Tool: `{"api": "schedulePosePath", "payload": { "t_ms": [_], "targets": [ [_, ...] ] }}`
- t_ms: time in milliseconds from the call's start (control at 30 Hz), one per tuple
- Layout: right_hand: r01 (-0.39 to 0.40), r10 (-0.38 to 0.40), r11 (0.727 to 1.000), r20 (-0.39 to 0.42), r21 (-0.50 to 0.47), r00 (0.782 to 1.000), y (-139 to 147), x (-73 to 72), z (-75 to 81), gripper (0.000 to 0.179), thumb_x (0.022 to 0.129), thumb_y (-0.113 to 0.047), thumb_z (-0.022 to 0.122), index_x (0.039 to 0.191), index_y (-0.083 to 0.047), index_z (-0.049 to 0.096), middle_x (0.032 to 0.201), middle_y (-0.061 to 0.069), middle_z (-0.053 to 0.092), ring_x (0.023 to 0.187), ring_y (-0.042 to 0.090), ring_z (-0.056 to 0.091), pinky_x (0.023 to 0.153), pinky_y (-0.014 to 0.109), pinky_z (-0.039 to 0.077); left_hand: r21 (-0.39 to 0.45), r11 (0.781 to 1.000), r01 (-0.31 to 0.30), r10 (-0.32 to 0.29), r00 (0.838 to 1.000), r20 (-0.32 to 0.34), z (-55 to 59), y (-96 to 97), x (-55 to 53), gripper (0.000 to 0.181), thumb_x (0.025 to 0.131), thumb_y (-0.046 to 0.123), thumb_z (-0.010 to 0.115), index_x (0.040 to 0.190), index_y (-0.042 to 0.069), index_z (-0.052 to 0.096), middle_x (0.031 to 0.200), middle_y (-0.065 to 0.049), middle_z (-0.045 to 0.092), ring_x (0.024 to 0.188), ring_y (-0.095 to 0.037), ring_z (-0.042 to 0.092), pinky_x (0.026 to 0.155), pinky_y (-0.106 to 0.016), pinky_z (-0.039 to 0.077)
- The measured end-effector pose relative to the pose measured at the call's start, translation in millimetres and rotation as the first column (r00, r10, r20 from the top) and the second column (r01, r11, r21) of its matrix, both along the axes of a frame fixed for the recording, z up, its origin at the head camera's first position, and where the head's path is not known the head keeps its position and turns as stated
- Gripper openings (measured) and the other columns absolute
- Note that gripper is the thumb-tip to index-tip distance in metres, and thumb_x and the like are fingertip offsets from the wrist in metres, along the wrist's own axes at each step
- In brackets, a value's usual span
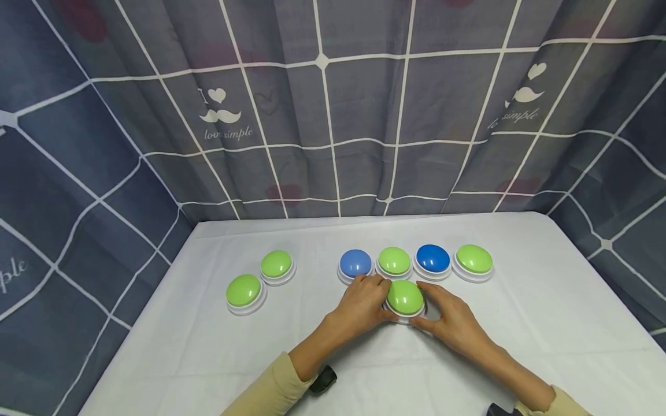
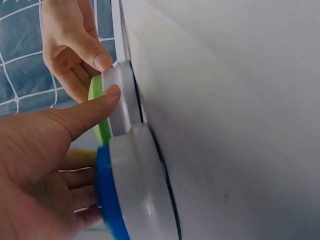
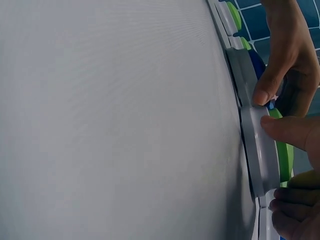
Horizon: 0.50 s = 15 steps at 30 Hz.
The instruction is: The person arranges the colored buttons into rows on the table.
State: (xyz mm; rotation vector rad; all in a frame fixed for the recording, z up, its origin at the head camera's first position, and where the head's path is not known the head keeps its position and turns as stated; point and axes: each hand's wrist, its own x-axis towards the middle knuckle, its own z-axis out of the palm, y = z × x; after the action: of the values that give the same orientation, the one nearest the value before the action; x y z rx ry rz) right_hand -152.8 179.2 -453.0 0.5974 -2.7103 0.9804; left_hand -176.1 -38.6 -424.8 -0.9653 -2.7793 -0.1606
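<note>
In the head view, a green push button (image 1: 406, 297) with a white round base sits on the white table, between both hands. My left hand (image 1: 364, 303) grips its left side, thumb at the front and fingers behind. My right hand (image 1: 451, 318) grips the right side the same way. Both thumbs press on the white base in the right wrist view, where the green dome (image 3: 286, 157) faces right. Close beside it in the left wrist view stands a blue push button (image 2: 107, 190), partly behind my left fingers; in the head view my left hand mostly hides it.
Behind the hands runs a row: a lighter blue button (image 1: 356, 263), a green one (image 1: 393, 260), a darker blue one (image 1: 433, 258) and another green one (image 1: 474, 258). Two green buttons stand at left, one nearer (image 1: 243, 290), one farther (image 1: 276, 263). Grey checked curtains (image 1: 364, 104) enclose the table.
</note>
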Motion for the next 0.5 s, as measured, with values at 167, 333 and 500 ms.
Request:
{"api": "schedulePosePath", "payload": {
  "t_ms": [167,333,500],
  "targets": [
    [-0.023,0.023,1.000,-0.049,0.004,0.999,-6.7,-4.1,7.1,0.079,0.071,-0.026,0.090,0.136,0.000,0.054,0.133,0.018,0.058,0.121,0.040,0.055,0.096,0.058,0.044,0.037,0.998,-0.045,0.044,0.999,0.013,10.0,-11.5,0.3,0.063,0.075,0.048,0.084,0.118,0.006,0.065,0.107,-0.002,0.066,0.102,-0.017,0.062,0.097,-0.036,0.044],
    [-0.068,0.066,0.997,-0.044,-0.041,0.997,-25.9,-8.1,16.1,0.082,0.074,-0.026,0.089,0.141,-0.001,0.049,0.139,0.019,0.053,0.125,0.039,0.052,0.098,0.056,0.044,0.058,0.993,-0.107,0.104,0.993,0.052,22.6,-33.3,0.0,0.067,0.078,0.047,0.083,0.126,0.004,0.062,0.117,-0.006,0.065,0.111,-0.020,0.061,0.102,-0.038,0.042],
    [-0.113,0.114,0.991,0.005,-0.071,0.993,-58.7,-7.6,23.9,0.087,0.076,-0.028,0.088,0.146,-0.002,0.044,0.147,0.018,0.047,0.135,0.038,0.043,0.104,0.057,0.038,0.110,0.980,-0.168,0.162,0.985,0.065,31.0,-64.8,2.0,0.069,0.077,0.042,0.085,0.127,0.000,0.061,0.119,-0.012,0.065,0.112,-0.026,0.060,0.102,-0.042,0.041]
  ]
}}
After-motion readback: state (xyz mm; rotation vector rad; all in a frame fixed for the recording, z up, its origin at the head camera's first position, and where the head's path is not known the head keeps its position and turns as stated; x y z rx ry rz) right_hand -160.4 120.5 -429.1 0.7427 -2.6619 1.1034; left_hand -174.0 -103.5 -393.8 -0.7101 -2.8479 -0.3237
